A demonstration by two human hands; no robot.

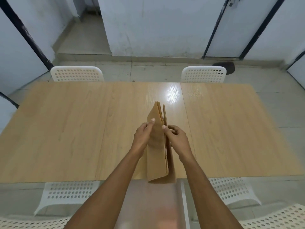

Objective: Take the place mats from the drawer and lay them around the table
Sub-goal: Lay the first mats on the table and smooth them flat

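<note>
A stack of thin tan place mats stands on edge over the near middle of the light wooden table, its lower end hanging past the front edge. My left hand presses flat against the stack's left face, thumb on top. My right hand pinches the rightmost mat, which is parted slightly from the others at the top. No mat lies flat on the table.
Two white perforated chairs stand at the far side, two more at the near side. A shiny brown surface lies directly below me. White walls and dark-framed doors stand beyond.
</note>
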